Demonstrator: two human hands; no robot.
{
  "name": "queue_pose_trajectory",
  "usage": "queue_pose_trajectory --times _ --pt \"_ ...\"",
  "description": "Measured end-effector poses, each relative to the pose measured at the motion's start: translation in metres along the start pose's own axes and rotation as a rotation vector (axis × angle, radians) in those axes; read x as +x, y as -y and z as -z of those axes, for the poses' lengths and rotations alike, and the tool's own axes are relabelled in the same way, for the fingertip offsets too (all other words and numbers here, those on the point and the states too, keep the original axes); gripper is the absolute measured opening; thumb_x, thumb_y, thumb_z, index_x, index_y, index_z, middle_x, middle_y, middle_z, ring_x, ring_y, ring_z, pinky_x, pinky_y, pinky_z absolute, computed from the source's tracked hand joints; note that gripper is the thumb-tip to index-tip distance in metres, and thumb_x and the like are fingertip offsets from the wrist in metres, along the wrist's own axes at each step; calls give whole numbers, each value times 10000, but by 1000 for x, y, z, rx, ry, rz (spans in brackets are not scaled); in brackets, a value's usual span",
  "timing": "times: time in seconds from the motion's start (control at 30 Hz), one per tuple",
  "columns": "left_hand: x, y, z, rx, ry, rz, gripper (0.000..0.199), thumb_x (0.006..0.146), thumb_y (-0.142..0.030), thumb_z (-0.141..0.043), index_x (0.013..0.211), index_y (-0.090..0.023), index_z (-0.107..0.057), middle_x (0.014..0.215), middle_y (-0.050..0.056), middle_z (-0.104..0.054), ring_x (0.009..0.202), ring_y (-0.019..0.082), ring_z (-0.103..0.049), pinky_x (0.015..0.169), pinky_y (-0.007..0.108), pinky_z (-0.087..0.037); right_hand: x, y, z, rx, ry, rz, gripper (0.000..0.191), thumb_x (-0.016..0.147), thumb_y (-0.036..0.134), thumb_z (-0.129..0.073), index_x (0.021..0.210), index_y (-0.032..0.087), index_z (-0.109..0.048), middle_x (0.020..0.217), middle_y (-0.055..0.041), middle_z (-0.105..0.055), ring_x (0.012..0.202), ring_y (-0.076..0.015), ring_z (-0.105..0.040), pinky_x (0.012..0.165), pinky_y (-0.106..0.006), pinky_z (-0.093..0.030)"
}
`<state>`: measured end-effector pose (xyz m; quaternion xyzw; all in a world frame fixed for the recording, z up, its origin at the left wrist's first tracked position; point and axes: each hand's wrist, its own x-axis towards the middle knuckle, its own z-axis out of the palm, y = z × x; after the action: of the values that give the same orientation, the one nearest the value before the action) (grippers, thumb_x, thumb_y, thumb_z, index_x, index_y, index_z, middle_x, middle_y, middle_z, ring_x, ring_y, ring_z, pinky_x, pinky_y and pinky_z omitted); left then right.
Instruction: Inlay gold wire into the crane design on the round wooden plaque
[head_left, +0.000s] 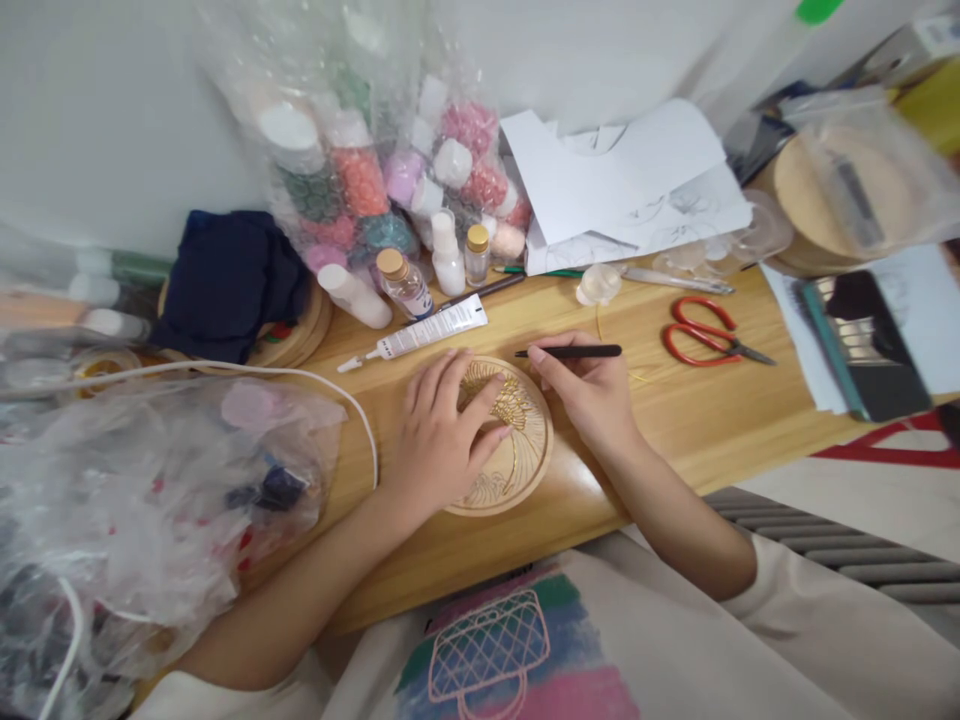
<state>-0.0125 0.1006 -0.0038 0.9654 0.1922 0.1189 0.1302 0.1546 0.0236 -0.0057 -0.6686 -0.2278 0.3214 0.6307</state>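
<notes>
My left hand [442,440] lies with its fingers spread over the left side of a round wooden board [546,450]. The board bears a line drawing, and gold wire [510,400] follows part of it near the top. My index finger and thumb rest on or just above the wire, covering some of it. At the board's upper right, my right hand [592,390] is closed around slim black tweezers [581,351], whose thin end points left. A loose strand of yellow wire [637,377] shows just right of that hand.
Behind the board lie a glue tube [435,328] and small bottles [448,255]. Red-handled scissors [701,340] are to the right, near a phone [862,345]. Bagged jars [360,180] and papers [622,190] line the wall. Plastic bags [150,500] and a white cable [352,390] occupy the left.
</notes>
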Motion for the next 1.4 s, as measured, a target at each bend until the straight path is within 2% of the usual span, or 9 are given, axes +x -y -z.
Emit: queue_pose_trajectory --times 0.17,0.33,0.67,1.4 --pt "-1 1 -1 -29 -2 6 411 951 -348 -535 1325 -181 -559 1426 213 -451 1338 377 -413 1072 595 -363 -1 -1 0 1 1 -3 103 748 290 -737 759 208 -676 728 12 -669 647 -111 -591 663 -290 -507" --pt "-1 1 -1 -21 -11 9 446 949 -355 -535 1335 -134 -521 1411 220 -477 1335 367 -422 1083 573 -365 -1 0 0 5 0 -1 115 741 301 -744 756 213 -671 709 15 -664 646 -118 -594 660 -294 -512" --pt "0 0 0 5 -13 -11 390 940 -338 -552 1280 -149 -587 1412 228 -464 1330 393 -428 1066 590 -382 -1 1 0 23 -6 0 78 746 259 -741 745 217 -676 690 22 -652 627 -113 -589 665 -293 -515" --pt "0 0 -1 22 -28 -21 380 933 -335 -566 1263 -151 -607 1405 234 -469 1321 402 -440 1048 598 -398 0 -1 0 7 -3 1 76 744 258 -738 752 204 -684 694 18 -663 609 -102 -581 639 -276 -508"
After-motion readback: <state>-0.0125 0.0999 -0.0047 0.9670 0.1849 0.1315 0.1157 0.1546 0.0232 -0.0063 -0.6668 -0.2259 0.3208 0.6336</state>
